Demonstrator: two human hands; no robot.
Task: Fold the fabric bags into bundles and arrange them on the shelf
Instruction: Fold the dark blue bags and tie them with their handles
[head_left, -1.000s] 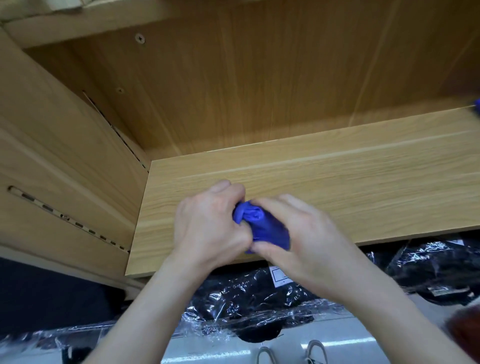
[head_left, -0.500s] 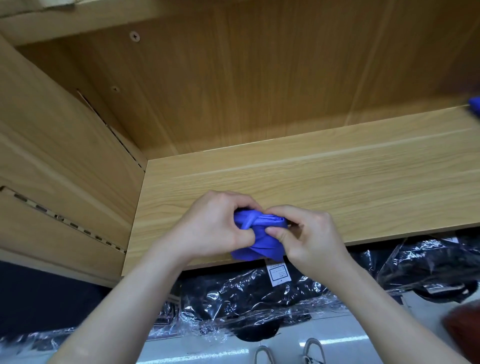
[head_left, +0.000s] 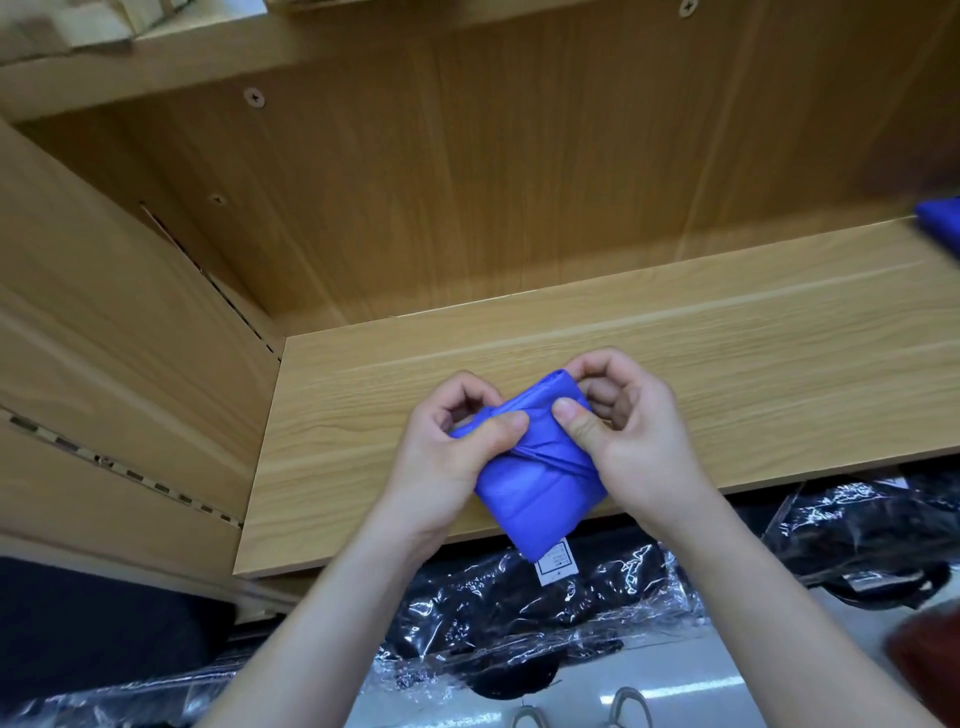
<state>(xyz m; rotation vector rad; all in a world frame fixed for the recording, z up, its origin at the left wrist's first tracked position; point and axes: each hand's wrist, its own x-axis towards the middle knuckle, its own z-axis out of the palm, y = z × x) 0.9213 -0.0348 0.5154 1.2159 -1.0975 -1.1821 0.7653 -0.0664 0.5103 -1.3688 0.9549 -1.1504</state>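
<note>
A blue fabric bag (head_left: 535, 493), folded into a small flat bundle, is held over the front edge of the wooden shelf (head_left: 701, 374). My left hand (head_left: 447, 457) pinches its upper left side between thumb and curled fingers. My right hand (head_left: 628, 441) pinches its upper right side, thumb on top. The two thumbs nearly meet on the cloth. A white label (head_left: 556, 564) hangs from the bundle's lower corner. Another blue bundle (head_left: 940, 223) lies at the shelf's far right edge, cut off by the frame.
The shelf's back panel (head_left: 519, 182) and left side wall (head_left: 114, 338) enclose the space. Below the shelf lie black items in clear plastic wrap (head_left: 571, 618). A pale floor (head_left: 649, 686) shows at the bottom.
The bundle has gone from a small crumpled wad hidden between my hands to a wider, flatter packet. My hands have spread apart and both thumbs now sit on top.
</note>
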